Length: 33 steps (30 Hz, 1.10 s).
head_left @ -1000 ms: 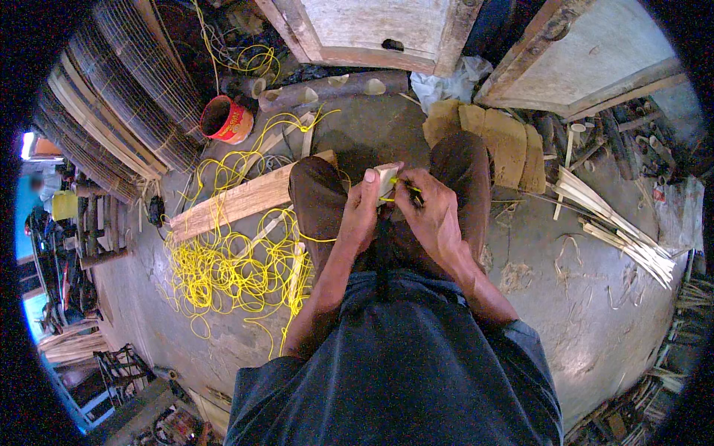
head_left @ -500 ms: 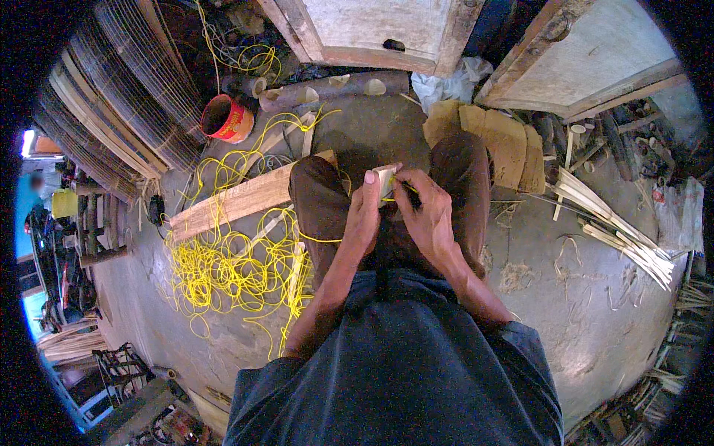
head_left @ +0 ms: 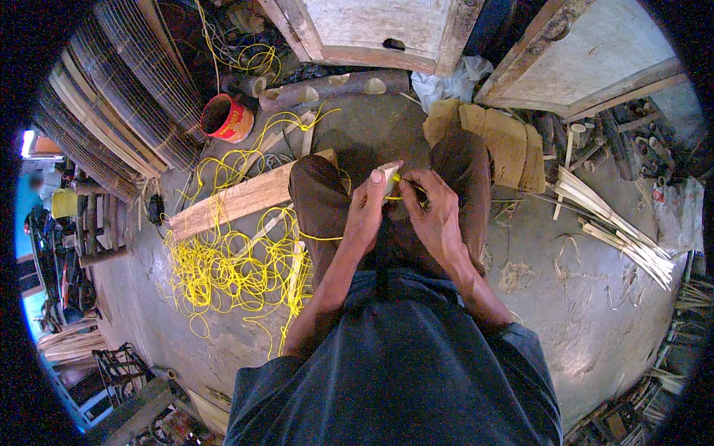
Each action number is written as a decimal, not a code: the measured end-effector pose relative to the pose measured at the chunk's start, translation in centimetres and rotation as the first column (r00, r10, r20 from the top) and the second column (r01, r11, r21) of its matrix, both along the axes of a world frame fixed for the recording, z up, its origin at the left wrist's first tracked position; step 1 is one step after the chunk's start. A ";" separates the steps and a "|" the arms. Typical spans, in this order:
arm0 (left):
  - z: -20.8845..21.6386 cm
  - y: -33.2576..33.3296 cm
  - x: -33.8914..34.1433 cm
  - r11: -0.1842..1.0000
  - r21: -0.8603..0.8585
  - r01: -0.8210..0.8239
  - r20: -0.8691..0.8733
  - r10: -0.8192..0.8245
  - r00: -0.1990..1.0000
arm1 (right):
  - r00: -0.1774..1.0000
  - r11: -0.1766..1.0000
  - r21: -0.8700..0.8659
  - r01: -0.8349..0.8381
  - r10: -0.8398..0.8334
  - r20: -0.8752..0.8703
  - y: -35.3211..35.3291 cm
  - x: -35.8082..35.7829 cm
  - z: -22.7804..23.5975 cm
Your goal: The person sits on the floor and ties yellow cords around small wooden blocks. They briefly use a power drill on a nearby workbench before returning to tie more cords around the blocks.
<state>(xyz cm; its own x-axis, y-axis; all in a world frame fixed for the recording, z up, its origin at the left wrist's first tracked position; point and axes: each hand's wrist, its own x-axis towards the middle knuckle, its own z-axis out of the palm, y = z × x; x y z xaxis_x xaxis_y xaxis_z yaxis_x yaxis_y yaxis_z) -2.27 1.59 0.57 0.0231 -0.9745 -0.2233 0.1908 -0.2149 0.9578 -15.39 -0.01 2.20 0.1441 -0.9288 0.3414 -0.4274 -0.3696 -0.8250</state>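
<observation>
Between my knees, my left hand [head_left: 366, 207] grips a small pale wooden piece [head_left: 387, 177], with the thumb lying along its near side. My right hand [head_left: 433, 209] is closed beside it, pinching yellow cord [head_left: 397, 178] at the piece's right side. A bit of the cord shows bunched against the wood, and its exact knot or loop is too small to make out. From my left hand the cord runs left over my knee toward a large loose tangle of yellow cord [head_left: 216, 267] on the floor.
A wooden plank [head_left: 245, 195] lies left of my knee, under some cord. Beyond it stands a red bucket [head_left: 227, 119]. Flattened cardboard [head_left: 506, 145] lies at the far right, near a bundle of pale split strips [head_left: 617, 227]. A notched log [head_left: 335, 91] lies ahead.
The wooden piece has tilted and shifted slightly right in my left hand. My right hand has moved a little to the right, and more yellow cord shows by the wood.
</observation>
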 end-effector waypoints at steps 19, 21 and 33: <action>-0.9 -0.4 -0.4 0.996 -0.045 -0.080 0.023 0.081 0.996 | 1.000 0.998 -0.059 0.011 -0.012 -0.016 -0.3 1.3 -1.0; -1.0 -0.4 -0.4 0.995 0.018 -0.099 -0.061 0.100 0.993 | 0.997 0.994 -0.096 -0.048 0.042 -0.062 -0.2 0.6 -0.7; -0.7 -0.3 -0.7 0.998 0.041 -0.057 -0.048 0.059 0.997 | 0.998 0.999 0.039 0.001 0.001 -0.057 -0.4 -0.1 -0.4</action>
<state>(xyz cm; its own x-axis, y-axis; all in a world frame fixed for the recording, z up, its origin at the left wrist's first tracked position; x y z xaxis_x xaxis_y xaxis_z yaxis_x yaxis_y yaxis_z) -2.97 1.30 -0.14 0.0673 -0.9623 -0.2634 0.2502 -0.2393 0.9382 -15.45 -0.42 1.77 0.1622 -0.9412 0.2964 -0.4743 -0.3378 -0.8130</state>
